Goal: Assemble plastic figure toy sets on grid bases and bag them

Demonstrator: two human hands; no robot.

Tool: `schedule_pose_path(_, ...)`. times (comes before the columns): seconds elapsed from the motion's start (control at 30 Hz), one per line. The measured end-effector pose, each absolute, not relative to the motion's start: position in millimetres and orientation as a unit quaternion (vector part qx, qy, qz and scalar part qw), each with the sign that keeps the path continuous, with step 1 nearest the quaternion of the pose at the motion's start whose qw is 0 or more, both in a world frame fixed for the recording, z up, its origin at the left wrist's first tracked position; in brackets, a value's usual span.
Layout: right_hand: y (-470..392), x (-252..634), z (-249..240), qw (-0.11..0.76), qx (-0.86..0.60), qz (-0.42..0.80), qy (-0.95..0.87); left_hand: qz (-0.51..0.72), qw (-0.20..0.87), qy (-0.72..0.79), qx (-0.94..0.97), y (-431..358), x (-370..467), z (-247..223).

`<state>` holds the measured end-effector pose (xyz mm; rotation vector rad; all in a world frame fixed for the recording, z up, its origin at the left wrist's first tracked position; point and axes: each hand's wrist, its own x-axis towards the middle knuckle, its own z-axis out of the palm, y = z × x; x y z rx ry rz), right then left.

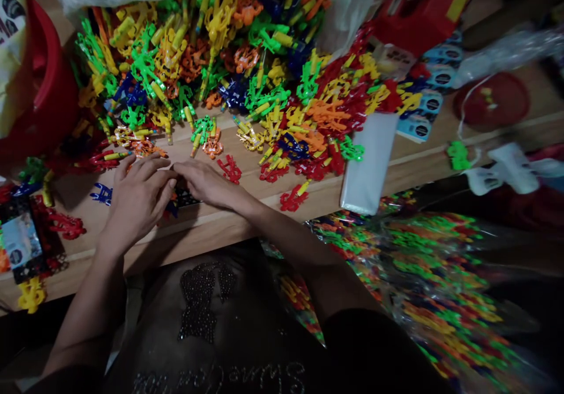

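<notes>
Left hand [136,197], right hand [207,184] pinch small dark packet [184,197]; elbow sweep risks knocking red plastic toy [291,199] off wooden table edge [247,221].

Dark patterned flat packet [184,197] at left centre of the frame.
It lies flat on the wooden table, mostly hidden, only a dotted black edge showing.

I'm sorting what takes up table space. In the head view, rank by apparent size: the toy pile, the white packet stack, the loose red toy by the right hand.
1. toy pile
2. white packet stack
3. loose red toy
</notes>
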<state>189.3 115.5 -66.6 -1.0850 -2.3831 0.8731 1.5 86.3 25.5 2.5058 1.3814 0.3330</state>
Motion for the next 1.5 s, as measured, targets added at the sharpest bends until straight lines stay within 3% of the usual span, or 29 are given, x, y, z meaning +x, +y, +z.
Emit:
schedule_pose_path(0.13, 147, 202, -31, 0.080, -0.571, 0.227, -0.785, 0.126, 0.124, 0.478, 0.860, 88, 1, 25)
schedule_pose_path(0.27, 150, 200, -23, 0.001, -0.642, 0.198, -0.741, 0.125, 0.135, 0.480, 0.858, 88, 0, 25)
schedule_pose_path(0.57, 122, 215, -57, 0.121, -0.635, 0.239, -0.725, 0.116, 0.143, 0.507, 0.842, 85, 4, 29)
schedule_pose_path(0.9, 114, 200, -74, 0.283, -0.455, 0.362, -0.763, 0.102, 0.124, 0.509, 0.846, 85, 4, 30)
schedule_pose_path(1.07, 114, 182, -88, 0.262, -0.397, 0.400, -0.783, 0.093, 0.125, 0.505, 0.849, 87, 4, 31)
schedule_pose_path(1.23, 108, 165, -104, 0.252, -0.422, 0.335, -0.804, 0.087, 0.132, 0.500, 0.851, 85, 5, 32)
schedule_pose_path(1.37, 111, 157, -99, 0.208, -0.405, 0.331, -0.826, 0.069, 0.124, 0.483, 0.864, 85, 5, 32)
schedule_pose_path(1.5, 145, 194, -84, 0.225, -0.357, 0.304, -0.854, 0.065, 0.122, 0.487, 0.863, 88, 4, 31)
